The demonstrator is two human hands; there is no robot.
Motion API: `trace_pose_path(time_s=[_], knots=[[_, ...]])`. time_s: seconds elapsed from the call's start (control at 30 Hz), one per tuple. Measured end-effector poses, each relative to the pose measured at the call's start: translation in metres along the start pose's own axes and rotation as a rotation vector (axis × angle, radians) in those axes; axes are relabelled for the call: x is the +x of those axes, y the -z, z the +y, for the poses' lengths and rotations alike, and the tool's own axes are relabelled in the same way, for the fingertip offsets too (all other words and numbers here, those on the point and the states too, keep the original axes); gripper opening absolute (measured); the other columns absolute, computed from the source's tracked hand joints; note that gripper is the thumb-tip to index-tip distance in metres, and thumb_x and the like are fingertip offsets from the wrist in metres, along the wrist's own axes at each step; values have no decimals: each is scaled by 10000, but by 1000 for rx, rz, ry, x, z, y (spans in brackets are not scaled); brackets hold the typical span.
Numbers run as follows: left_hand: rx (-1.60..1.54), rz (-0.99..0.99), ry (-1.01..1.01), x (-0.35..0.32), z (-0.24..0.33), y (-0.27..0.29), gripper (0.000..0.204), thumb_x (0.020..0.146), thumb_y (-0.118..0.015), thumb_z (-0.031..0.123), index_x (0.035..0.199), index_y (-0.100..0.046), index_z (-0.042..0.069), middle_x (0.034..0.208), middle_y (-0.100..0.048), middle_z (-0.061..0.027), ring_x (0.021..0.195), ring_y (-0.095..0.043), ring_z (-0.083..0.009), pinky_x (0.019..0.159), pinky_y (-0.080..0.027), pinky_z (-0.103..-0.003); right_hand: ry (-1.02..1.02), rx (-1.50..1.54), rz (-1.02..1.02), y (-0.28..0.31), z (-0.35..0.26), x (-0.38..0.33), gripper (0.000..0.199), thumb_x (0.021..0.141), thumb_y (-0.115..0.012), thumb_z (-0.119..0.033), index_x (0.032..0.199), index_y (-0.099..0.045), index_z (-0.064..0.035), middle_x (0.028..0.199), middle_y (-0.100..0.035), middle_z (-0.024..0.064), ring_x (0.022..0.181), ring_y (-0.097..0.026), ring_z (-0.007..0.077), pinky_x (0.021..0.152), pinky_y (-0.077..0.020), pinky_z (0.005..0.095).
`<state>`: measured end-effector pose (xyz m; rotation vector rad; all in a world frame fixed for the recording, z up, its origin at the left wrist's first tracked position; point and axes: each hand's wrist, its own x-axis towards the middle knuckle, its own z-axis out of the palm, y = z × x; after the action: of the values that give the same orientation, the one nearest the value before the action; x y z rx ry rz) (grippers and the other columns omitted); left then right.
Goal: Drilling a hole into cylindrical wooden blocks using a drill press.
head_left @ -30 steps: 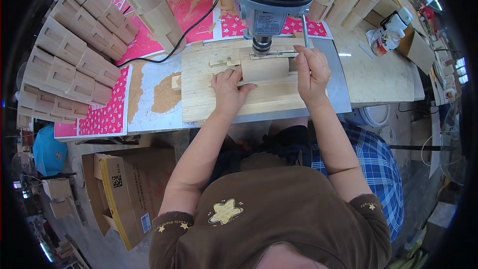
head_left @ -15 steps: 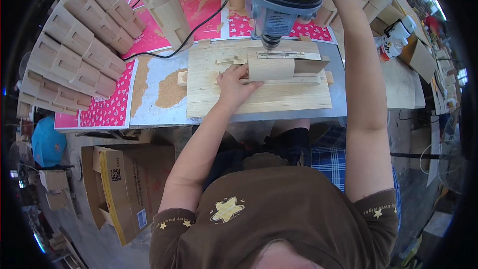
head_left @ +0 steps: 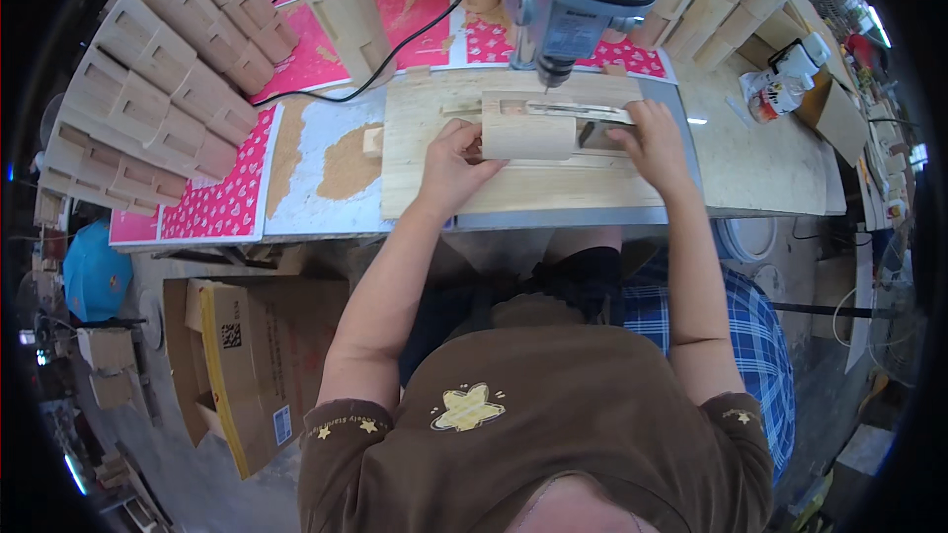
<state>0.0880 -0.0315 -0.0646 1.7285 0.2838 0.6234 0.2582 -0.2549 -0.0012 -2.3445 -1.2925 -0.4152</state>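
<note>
Workbench, its pale top reaching right, a pink patterned sheet covering its left and rear; sawdust patch beside a flat wooden board, which lies on a grey plate. Stacks of wooden blocks bound the left side; white bottle well apart at right; cardboard carton on the floor. One curved wooden block, on the board, inside its edges, near and below a drill chuck. Between block and front edge, a strip of board; past the plate's right edge, pale benchtop. Left hand, half-curled, touching the block's left end; right hand, fingers bent at the right end of a slim strip; whether either truly grips cannot be told.
</note>
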Motion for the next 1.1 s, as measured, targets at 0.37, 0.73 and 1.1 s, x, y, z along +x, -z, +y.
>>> trace_pose_path(time_s=[0.37, 0.73, 1.1], knots=[[396, -90, -240, -46, 59, 93, 327, 575, -782, 60, 877, -666, 12, 731, -560, -46, 695, -555, -148, 657, -462, -264, 48, 119, -76, 6, -52, -12, 326, 710, -707, -237, 913, -559, -29, 831, -560, 119, 816, -519, 324, 717, -402, 411], [294, -112, -220, -76, 70, 108, 317, 571, -765, 59, 871, -670, 30, 689, -520, -17, 646, -518, -108, 614, -427, -237, 47, 250, -165, 26, -74, -33, 286, 711, -701, -185, 898, -566, -16, 797, -571, 134, 839, -527, 331, 855, -359, 409], [-368, 472, 341, -70, 70, 185, 323, 793, -683, 230, 991, -621, -18, 855, -647, -66, 772, -630, -149, 706, -508, -285, -290, 429, -352, 57, -37, -41, 245, 733, -696, -123, 884, -576, 27, 760, -585, 154, 682, -558, 242, 637, -434, 319]])
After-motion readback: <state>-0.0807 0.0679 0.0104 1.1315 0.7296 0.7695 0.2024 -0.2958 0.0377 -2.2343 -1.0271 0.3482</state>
